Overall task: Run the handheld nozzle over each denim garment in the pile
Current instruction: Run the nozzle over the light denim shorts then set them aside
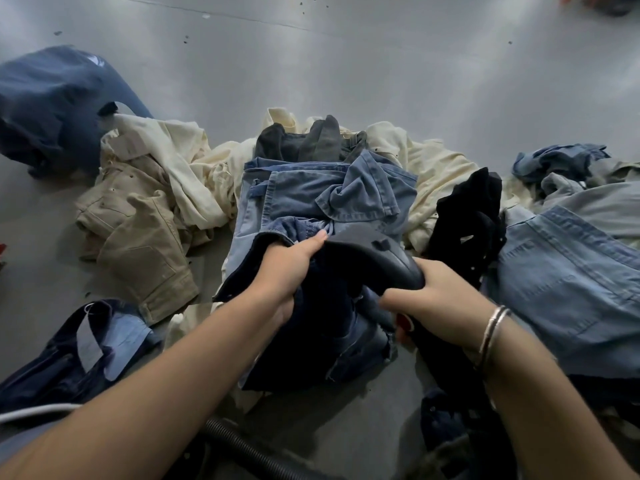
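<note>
A pile of denim lies on the grey floor in front of me. My left hand (291,268) grips the edge of a dark navy denim garment (311,341) at the near side of the pile. My right hand (433,303) holds the handle of the dark handheld nozzle (377,251), whose wide head lies on the garment just beside my left hand. Behind them sit mid-blue jeans (311,192), crumpled.
Tan trousers (138,244) and cream garments (194,168) lie left of the pile, light-blue jeans (568,289) and a black garment (474,216) to the right, navy cloth (52,105) far left. A ribbed hose (249,448) and a white cable (34,412) run near my arms.
</note>
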`<state>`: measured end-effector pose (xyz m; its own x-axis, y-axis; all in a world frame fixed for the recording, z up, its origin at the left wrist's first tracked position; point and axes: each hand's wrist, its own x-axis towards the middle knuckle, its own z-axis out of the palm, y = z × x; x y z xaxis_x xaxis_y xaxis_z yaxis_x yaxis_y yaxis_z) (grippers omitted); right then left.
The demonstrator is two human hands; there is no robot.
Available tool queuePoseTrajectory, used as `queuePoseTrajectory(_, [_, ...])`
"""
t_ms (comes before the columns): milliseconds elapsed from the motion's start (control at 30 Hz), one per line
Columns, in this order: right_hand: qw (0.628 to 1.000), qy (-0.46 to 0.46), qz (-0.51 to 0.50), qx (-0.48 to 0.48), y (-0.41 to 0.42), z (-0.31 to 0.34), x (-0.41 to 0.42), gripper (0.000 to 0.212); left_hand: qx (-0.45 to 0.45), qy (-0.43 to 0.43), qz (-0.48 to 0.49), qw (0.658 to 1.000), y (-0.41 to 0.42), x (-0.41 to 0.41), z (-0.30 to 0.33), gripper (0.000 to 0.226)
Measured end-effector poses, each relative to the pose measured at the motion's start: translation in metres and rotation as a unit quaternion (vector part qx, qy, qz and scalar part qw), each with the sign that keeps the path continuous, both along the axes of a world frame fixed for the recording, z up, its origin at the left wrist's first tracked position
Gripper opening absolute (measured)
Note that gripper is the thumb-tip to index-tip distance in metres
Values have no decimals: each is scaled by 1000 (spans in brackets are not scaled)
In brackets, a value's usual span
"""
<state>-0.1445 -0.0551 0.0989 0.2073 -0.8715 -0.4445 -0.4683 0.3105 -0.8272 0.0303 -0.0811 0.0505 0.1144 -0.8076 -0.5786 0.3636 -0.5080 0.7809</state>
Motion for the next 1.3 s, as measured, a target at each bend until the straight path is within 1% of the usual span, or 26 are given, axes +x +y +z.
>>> queuePoseTrajectory(100, [995,22,-66,-74,-7,-7,1,13,-2,-4,-15,1000,1,-1,0,24])
queuePoseTrajectory(200, [978,-31,-161,-130,-8,-12,1,20,38,24,-15,999,-2,0,4,29])
queuePoseTrajectory(233, [973,-51,-177,-140,-8,-14,2,26,55,46,-22,997,-3,0,5,33])
queuePoseTrajectory(267, [970,-60,-186,-147,-8,-16,3,37,72,74,-34,994,-2,0,7,36])
queuePoseTrajectory(333, [968,-55,-190,-156,-10,-20,5,62,97,128,-67,985,-2,0,10,41])
queuePoseTrajectory(367, [968,-56,-187,-158,-11,-21,7,67,99,152,-84,980,-2,0,10,42])
queuePoseTrajectory(433, [968,-65,-185,-155,-12,-25,12,60,91,197,-109,970,-1,0,7,48])
queuePoseTrajectory(533, [963,-108,-194,-153,-12,-24,21,47,63,242,-100,963,0,-1,3,50])
queuePoseTrajectory(600, [955,-147,-210,-150,-14,-22,23,44,23,273,-99,957,3,0,3,49])
queuePoseTrajectory(633, [948,-170,-224,-151,-15,-21,23,43,0,276,-113,955,6,0,4,49])
queuePoseTrajectory(667, [940,-190,-238,-156,-15,-20,21,42,-17,260,-133,956,10,-2,5,47])
queuePoseTrajectory(733, [929,-210,-254,-167,-16,-17,18,41,-47,172,-164,970,21,-8,2,34])
queuePoseTrajectory(800, [923,-238,-257,-159,-14,-14,18,38,-65,90,-152,982,27,-13,-1,35])
queuePoseTrajectory(867, [919,-271,-251,-136,-14,-13,17,31,-54,93,-123,987,26,-14,-1,31])
queuePoseTrajectory(933, [914,-292,-260,-106,-16,-10,11,23,-46,137,-98,985,25,-13,4,26])
queuePoseTrajectory(967, [910,-298,-274,-92,-19,-10,7,20,-47,173,-88,980,24,-14,5,29])
queuePoseTrajectory(1033, [906,-293,-299,-68,-23,-11,1,23,-43,247,-79,965,26,-18,8,39])
queuePoseTrajectory(1100, [914,-270,-296,-68,-26,-16,3,25,-30,290,-77,953,29,-22,9,40])
queuePoseTrajectory(1233, [943,-197,-258,-79,-30,-30,15,24,25,290,-59,955,28,-21,6,41])
queuePoseTrajectory(1300, [942,-188,-269,-77,-30,-31,14,24,48,289,-49,955,23,-16,3,38])
